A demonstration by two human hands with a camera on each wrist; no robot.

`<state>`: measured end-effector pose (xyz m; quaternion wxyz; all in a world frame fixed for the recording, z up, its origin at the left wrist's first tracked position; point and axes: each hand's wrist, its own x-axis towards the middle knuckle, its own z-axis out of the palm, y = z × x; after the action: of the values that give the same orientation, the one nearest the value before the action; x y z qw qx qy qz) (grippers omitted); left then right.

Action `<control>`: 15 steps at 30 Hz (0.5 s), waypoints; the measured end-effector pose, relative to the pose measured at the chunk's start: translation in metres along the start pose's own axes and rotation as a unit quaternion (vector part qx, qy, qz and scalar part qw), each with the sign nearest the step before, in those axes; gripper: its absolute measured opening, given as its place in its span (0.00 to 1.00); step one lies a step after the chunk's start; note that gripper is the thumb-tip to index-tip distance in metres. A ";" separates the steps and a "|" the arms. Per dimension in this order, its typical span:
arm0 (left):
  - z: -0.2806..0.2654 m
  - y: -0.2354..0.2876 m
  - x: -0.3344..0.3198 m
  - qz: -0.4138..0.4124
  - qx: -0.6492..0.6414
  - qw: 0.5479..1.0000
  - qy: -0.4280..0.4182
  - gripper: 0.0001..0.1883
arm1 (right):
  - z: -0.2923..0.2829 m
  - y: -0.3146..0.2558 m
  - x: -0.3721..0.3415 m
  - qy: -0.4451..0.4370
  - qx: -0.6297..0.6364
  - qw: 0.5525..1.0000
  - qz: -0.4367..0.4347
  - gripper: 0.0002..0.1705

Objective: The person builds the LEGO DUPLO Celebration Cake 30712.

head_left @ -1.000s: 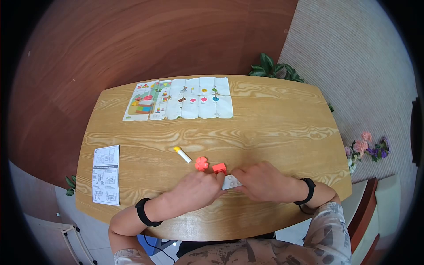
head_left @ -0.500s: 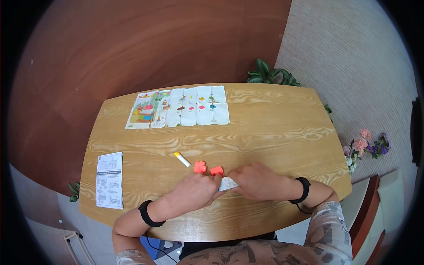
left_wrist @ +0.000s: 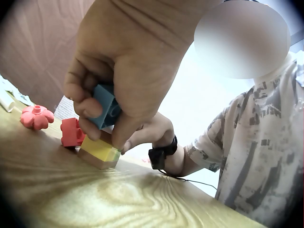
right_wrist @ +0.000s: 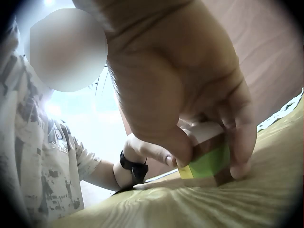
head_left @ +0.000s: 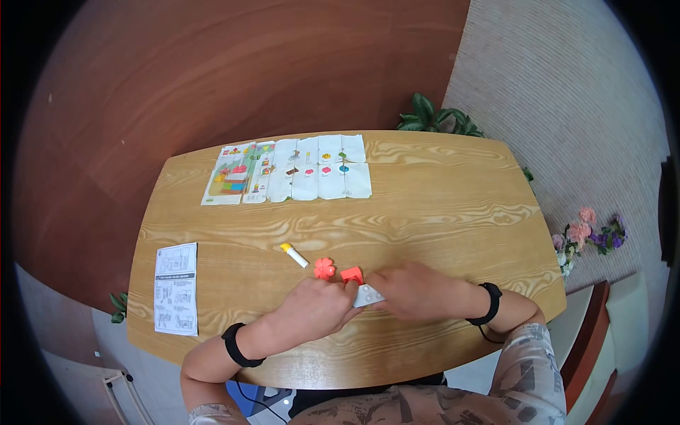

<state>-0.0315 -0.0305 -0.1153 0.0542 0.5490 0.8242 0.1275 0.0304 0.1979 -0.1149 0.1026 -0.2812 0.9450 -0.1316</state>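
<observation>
A small stack of toy bricks (head_left: 367,295) sits low over the table between both hands, its studded white top showing in the head view. The left hand (head_left: 312,309) grips a blue brick (left_wrist: 105,102) in its curled fingers, while its thumb and index finger pinch the stack at a yellow brick (left_wrist: 100,150). From the other side the right hand (head_left: 419,292) holds the stack, thumb and fingers around a green brick (right_wrist: 210,163) under the white one. Just beyond the hands lie a red brick (head_left: 351,273) and a coral flower piece (head_left: 324,268).
A white candle piece with a yellow tip (head_left: 296,256) lies left of the flower. An unfolded picture sheet (head_left: 304,185) is spread at the back of the wooden table (head_left: 439,219), and a printed leaflet (head_left: 176,290) at the left. Plants stand behind the table.
The head view has tilted a little, so the table appears slightly lower. Both hands keep their hold on the stack, which shifts only slightly; the loose pieces stay put.
</observation>
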 end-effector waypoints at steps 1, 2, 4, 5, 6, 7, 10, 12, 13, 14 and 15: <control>0.001 0.000 0.000 -0.001 0.000 1.000 0.001 0.20 | 0.003 -0.002 0.001 0.007 -0.001 1.000 -0.001 0.28; 0.002 0.000 0.000 -0.005 0.002 1.000 0.000 0.20 | 0.006 -0.003 0.002 0.014 -0.002 1.000 -0.003 0.29; 0.002 0.001 -0.001 -0.012 0.002 1.000 -0.003 0.19 | 0.012 -0.004 0.003 0.025 -0.007 1.000 -0.001 0.30; 0.003 0.000 0.000 -0.013 0.007 1.000 -0.003 0.19 | 0.013 -0.003 0.004 0.029 -0.010 1.000 0.000 0.31; 0.005 -0.001 0.000 -0.013 0.008 1.000 -0.003 0.19 | 0.014 -0.003 0.004 0.043 -0.010 0.999 -0.005 0.31; 0.007 -0.001 -0.001 -0.015 0.008 1.000 -0.007 0.19 | 0.014 -0.004 0.002 0.056 -0.008 0.998 -0.009 0.31; 0.007 0.000 0.000 -0.014 -0.009 1.000 -0.002 0.19 | 0.013 -0.006 0.003 0.046 0.005 0.999 0.002 0.30; 0.002 0.000 0.001 -0.022 -0.018 0.999 -0.023 0.19 | 0.012 -0.006 0.004 0.031 0.004 0.999 0.009 0.29; -0.001 0.000 0.002 -0.025 -0.017 0.999 -0.033 0.19 | 0.012 -0.005 0.004 0.025 -0.002 1.000 0.008 0.29; -0.003 -0.002 0.003 -0.019 -0.008 0.999 -0.036 0.20 | 0.010 -0.004 0.005 0.022 -0.011 1.000 0.007 0.29; -0.003 -0.005 0.002 -0.013 0.001 0.999 -0.042 0.21 | 0.009 -0.003 0.006 0.027 -0.003 1.000 0.004 0.29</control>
<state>-0.0377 -0.0309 -0.1135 0.0896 0.5429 0.8286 0.1029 0.0289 0.1903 -0.1229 0.0771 -0.2743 0.9489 -0.1355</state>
